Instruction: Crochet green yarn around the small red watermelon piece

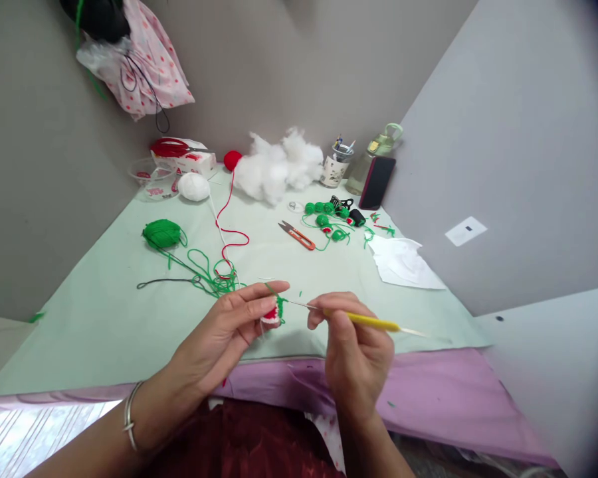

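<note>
My left hand (239,318) pinches a small crochet piece (272,315) in red, white and green between thumb and fingers. My right hand (356,342) grips a crochet hook (366,320) by its yellow handle, with the thin metal shaft pointing left. The hook's tip is close to the green edge of the piece; whether it sits inside a stitch I cannot tell. Green yarn (219,282) lies in loose tangles just beyond my left hand, and a green yarn ball (162,233) rests farther left.
Orange thread snips (298,236) lie mid-table near several small green crocheted balls (322,222). White stuffing (279,166), a white yarn ball (194,186) and a red yarn ball (232,160) stand at the back. A phone (377,182) leans against a bottle (361,169). White paper (403,262) lies right.
</note>
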`<state>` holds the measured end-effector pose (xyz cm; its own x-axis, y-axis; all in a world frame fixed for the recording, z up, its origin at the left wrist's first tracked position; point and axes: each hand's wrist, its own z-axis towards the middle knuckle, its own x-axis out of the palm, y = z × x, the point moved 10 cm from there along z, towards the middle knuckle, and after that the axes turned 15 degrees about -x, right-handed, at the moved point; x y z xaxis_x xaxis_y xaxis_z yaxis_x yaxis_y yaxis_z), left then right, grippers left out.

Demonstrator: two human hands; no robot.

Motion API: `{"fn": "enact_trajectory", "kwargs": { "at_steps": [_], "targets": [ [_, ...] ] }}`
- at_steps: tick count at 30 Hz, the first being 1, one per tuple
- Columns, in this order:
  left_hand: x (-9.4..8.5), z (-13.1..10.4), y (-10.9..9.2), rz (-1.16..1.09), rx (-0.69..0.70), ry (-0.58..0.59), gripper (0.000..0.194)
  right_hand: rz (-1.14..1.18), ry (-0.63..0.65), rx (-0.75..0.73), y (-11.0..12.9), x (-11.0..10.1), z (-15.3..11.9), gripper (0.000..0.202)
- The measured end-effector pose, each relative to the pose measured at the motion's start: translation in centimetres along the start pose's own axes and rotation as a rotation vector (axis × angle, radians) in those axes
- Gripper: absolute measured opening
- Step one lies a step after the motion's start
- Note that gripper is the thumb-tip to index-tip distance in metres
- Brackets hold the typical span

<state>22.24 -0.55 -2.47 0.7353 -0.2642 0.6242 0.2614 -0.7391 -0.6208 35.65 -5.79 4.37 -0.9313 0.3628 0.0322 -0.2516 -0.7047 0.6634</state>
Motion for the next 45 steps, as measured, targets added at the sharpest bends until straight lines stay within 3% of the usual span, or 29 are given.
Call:
{"fn": "enact_trajectory", "kwargs": {
  "at_steps": [3,8,15,19,23,27,31,35,37,39,41,45],
  "targets": [
    [-0.1,-0.3,-0.7,0.115,0.090,-0.041,0.024,0.155,0.019,0.096,-1.0,1.1,0.0,0.019],
    [0.0,-0.6,-0.5,0.275,0.134,-0.066,0.030,0.134,0.034,0.095,-1.3,1.3,-0.2,0.020],
    [0.3,-0.5,-0.5,0.252,0.118,-0.054,0.028,0.163,0.065,0.147,-1.8,1.4,-0.4,0.020],
    [0.6,-0.9,-1.7,0.259,0.189,-0.067,0.010,0.104,0.111,0.117,-1.0,1.9,0.0,0.019],
    [-0.1,-1.3,-2.9,0.181,0.205,-0.092,0.013,0.140,0.142,0.186,-1.3,2.6,0.5,0.017],
    [-1.6,-1.9,-4.3,0.105,0.274,-0.176,0.017,0.134,0.346,0.336,-3.0,5.5,0.1,0.046],
    [-3.3,-2.8,-6.6,0.127,0.419,-0.264,0.018,0.040,0.483,0.307,-3.6,7.4,0.7,0.008],
    [-5.8,-3.8,-8.4,0.064,0.488,-0.329,0.019,-0.066,0.644,0.215,-3.6,8.2,2.7,0.017],
    [-6.6,-3.6,-8.3,-0.009,0.429,-0.299,0.018,-0.187,0.819,0.191,-4.8,8.7,3.6,0.022],
    [-7.4,-3.2,-7.6,-0.137,0.354,-0.256,0.013,-0.469,1.039,0.139,-7.2,9.0,4.5,0.032],
    [-7.9,-3.0,-7.0,-0.277,0.316,-0.208,0.007,-0.650,0.978,0.111,-9.9,8.1,7.1,0.030],
    [-7.7,-3.0,-7.1,-0.447,0.319,-0.109,0.023,-0.916,0.916,0.150,-15.6,6.9,9.6,0.033]
  ]
}}
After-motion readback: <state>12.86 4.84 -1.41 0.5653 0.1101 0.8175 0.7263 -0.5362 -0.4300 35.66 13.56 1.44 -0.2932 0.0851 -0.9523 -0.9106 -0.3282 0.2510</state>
